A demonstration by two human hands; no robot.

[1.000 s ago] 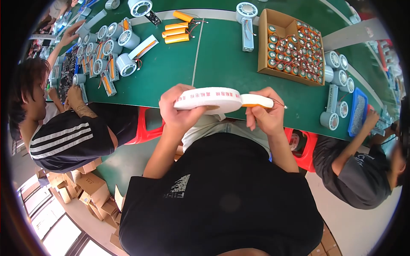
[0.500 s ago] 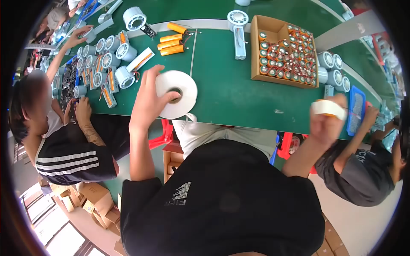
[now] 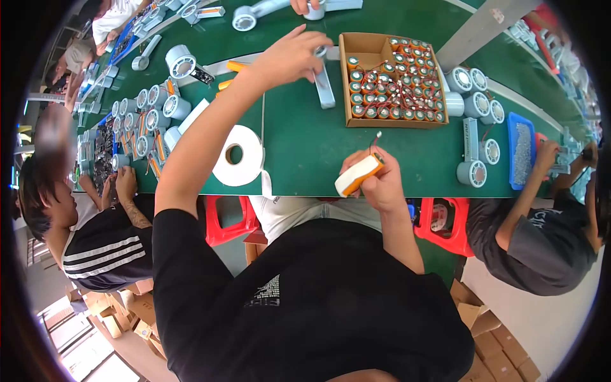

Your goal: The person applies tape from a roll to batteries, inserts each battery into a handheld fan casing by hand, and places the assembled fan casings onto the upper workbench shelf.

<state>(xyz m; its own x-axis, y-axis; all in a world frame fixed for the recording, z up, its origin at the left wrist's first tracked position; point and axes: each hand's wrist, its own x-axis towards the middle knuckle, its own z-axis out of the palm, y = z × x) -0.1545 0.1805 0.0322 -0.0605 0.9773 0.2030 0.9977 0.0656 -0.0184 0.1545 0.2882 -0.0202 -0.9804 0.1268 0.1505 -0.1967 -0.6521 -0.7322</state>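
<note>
My left hand (image 3: 296,58) reaches across the table, fingers curled round the upper end of a light-blue handheld fan (image 3: 325,89); most of the fan's round head is hidden behind them. In my right hand (image 3: 384,184), near the table's front edge, is an orange cylindrical battery (image 3: 375,164) with a white tape strip (image 3: 358,176) along its side. A thin lead with a white connector (image 3: 378,136) sticks up from it. Left of centre lies a roll of white tape (image 3: 219,167), its loose end hanging over the front edge.
A cardboard box (image 3: 393,124) of upright wired batteries stands behind my right hand. Fan housings (image 3: 476,173) stand to the right, beside a blue tray (image 3: 523,153). More fan parts (image 3: 156,120) crowd the left. Co-workers sit on both sides; another person's hand (image 3: 309,7) holds a fan opposite.
My left hand has left the tape roll and moved forward to the fan. My right hand has come inward from the right with the battery. The whole view has shifted.
</note>
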